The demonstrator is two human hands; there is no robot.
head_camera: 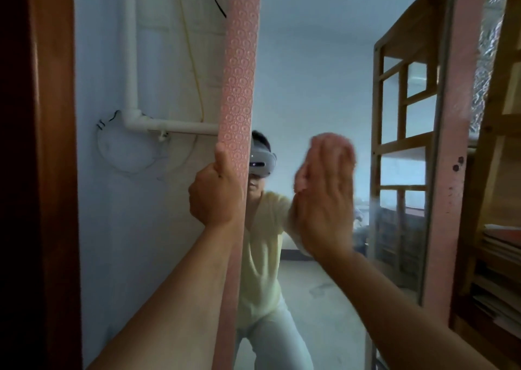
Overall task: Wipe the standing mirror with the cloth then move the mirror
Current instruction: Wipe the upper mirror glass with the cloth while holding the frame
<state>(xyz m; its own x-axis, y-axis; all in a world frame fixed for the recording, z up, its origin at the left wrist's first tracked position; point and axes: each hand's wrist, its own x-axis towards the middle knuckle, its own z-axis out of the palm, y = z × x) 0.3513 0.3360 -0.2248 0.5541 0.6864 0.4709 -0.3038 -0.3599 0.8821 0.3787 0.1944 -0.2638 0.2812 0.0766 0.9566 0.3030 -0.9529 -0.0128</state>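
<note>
The standing mirror (310, 67) fills the middle of the view, with a pink patterned frame on both sides. My left hand (215, 192) grips the left frame post, thumb pointing up along it. My right hand (327, 197) presses flat against the glass with straight fingers. A pink cloth (337, 145) shows blurred above and around the fingertips, held between palm and glass. The glass reflects a person in a pale yellow top wearing a headset.
A brown wooden door frame (53, 172) stands at the left. White pipes (131, 59) and a yellow cable run down the pale wall behind the mirror. A wooden shelf unit (496, 228) with stacked papers stands close on the right.
</note>
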